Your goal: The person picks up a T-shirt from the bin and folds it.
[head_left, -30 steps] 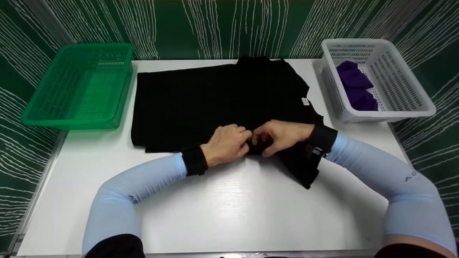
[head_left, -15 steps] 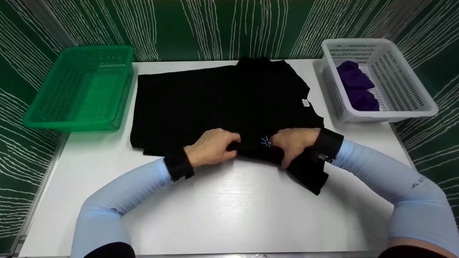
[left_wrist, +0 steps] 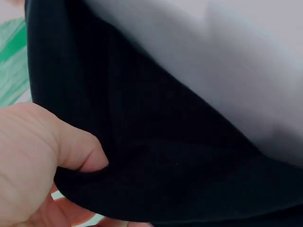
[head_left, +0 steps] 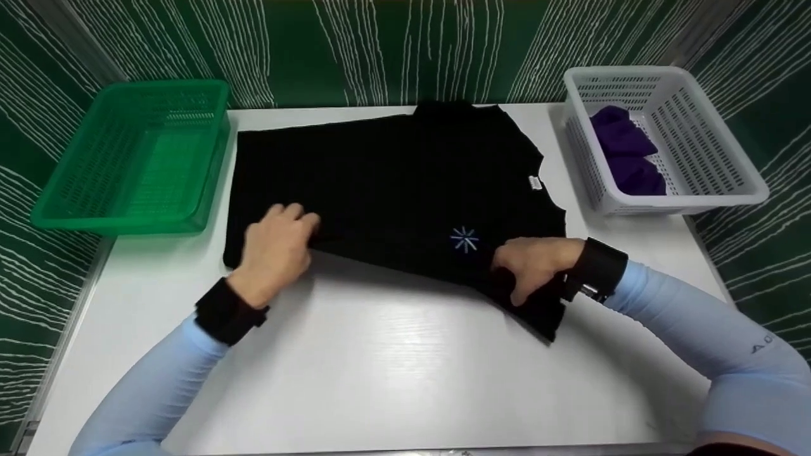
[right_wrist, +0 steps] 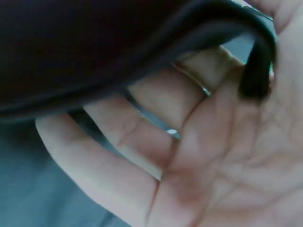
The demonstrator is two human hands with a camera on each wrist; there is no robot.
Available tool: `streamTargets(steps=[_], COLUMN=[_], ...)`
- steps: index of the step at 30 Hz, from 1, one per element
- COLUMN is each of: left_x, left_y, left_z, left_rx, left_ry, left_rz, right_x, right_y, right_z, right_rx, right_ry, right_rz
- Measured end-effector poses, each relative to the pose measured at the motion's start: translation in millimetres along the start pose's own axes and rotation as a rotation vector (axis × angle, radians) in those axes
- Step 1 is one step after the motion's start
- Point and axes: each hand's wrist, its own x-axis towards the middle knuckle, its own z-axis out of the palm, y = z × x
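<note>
A black T-shirt (head_left: 380, 177) lies across the table, its neckline with a white label toward the right and a pale starburst print on the near side. My left hand (head_left: 277, 250) pinches its near edge close to the hem end; in the left wrist view the thumb (left_wrist: 83, 149) presses on the dark cloth (left_wrist: 156, 127), with fingers beneath. My right hand (head_left: 535, 263) grips the near edge beside the sleeve (head_left: 538, 313). The right wrist view shows the cloth (right_wrist: 85, 56) over its curled fingers (right_wrist: 94, 163), fingertips hidden under the fabric.
At the back left stands a green plastic basket (head_left: 215, 152). A white basket (head_left: 690, 202) at the back right holds purple cloth (head_left: 637, 177). The white table (head_left: 393, 380) meets green walls (head_left: 367, 50) with white streaks behind and at both sides.
My left hand has moved left along the near edge toward the hem. My right hand has shifted slightly right and nearer. The starburst print has come into view as the near edge was drawn over.
</note>
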Motion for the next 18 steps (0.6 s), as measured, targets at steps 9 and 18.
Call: streamTargets(steps=[9,18], left_x=[-33.6,-88.0], left_y=[-54.5,-115.5], left_z=[-31.9,-32.8], left_rx=[-0.123,-0.577], left_ry=[0.109,-0.284], left_rz=[-0.14,-0.209], right_x=[-12.6,-35.3], right_y=[11.5,25.1], right_z=[3.3,-9.5], right_rx=[0.014,0.269], right_ry=[0.034,-0.072], right_rz=[-0.005,-0.019])
